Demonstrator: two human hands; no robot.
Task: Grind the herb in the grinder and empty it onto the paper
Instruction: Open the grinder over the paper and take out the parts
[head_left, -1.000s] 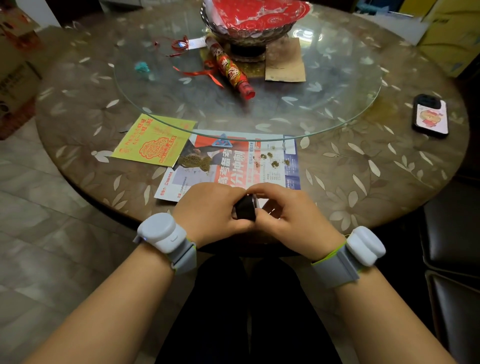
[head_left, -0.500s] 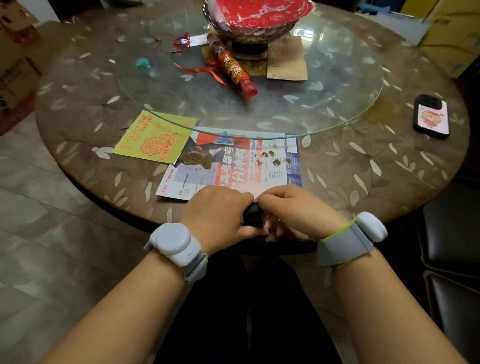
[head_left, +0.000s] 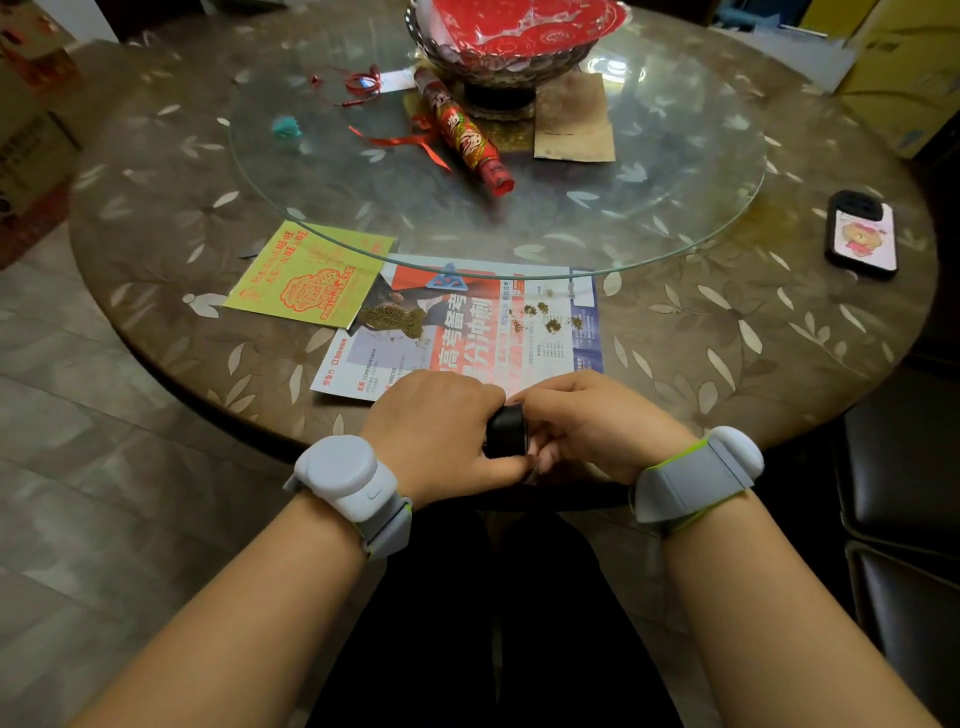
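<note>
The left hand (head_left: 441, 431) and the right hand (head_left: 592, 421) both curl tight round the small black grinder (head_left: 506, 432) at the near edge of the surface (head_left: 727, 338), likely to twist it, just by the paper (head_left: 467, 332) that catches the herb (head_left: 392, 318).

Dim, soft, glare on glass turntable (head_left: 675, 171)
</note>
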